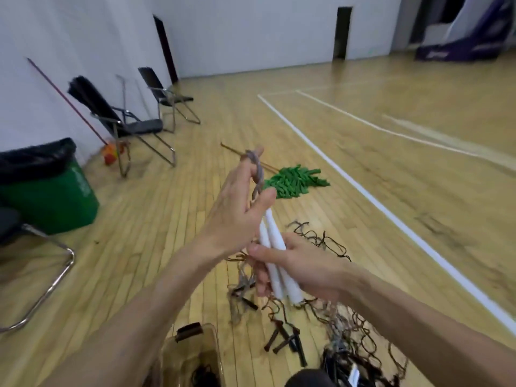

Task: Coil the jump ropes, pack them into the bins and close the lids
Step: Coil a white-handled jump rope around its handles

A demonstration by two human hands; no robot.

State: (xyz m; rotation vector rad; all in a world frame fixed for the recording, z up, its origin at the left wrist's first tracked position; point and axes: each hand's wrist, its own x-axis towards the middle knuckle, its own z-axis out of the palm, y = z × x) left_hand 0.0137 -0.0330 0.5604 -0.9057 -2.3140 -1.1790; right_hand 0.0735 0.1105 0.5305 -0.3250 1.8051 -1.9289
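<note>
Close in front of the person's chest, the right hand (304, 263) is wrapped round a pair of white handles (272, 247), gripping them side by side with their narrow ends pointing up and away. From those ends a grey rope (259, 177) runs upward, twisted on itself, and loops over the raised fingers of the left hand (237, 216). That hand holds the loop, its thumb closing in against the strands just above the handle tips. More strands hang down below the right hand.

Directly beneath the hands, a tangled pile of jump ropes (346, 325) lies on the wooden floor (173, 247). It is mostly dark cord, with several dark handles (284, 342) poking out. Just left of that pile, at the bottom edge of the view, stands a clear plastic bin (178, 356) with a dark latch (190, 331) on its rim and something dark inside it; no lid is on it.

Beyond the hands a green mop (296, 181) lies flat on the floor. Off to the left stands a green trash can (64, 196) lined with a black bag. Two black folding chairs (125, 124) sit near the white wall, and a red-handled broom (69, 101) leans against it. White court lines (363, 191) cross the floor on the right.
</note>
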